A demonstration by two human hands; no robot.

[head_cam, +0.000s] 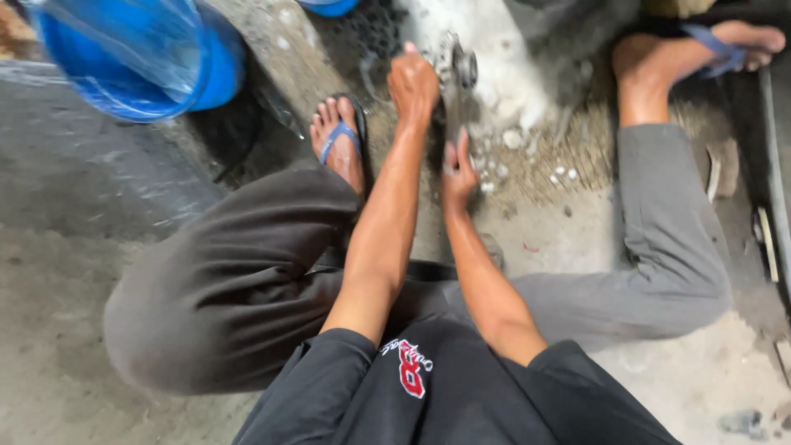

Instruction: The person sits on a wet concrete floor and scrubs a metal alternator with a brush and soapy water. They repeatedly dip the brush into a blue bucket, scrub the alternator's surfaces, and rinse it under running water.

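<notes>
A grey, greasy metal part with a round fitting at its top stands on the wet concrete floor between my spread legs. My left hand is closed around its upper left side. Lower down, my right hand grips the part's bottom end, fingers wrapped around it. The image is blurred, so the part's exact shape is unclear. White foam covers the floor just behind and right of the part.
A blue bucket lined with clear plastic stands at the upper left. My left foot and right foot wear blue sandals. A metal bar and small scraps lie along the right edge.
</notes>
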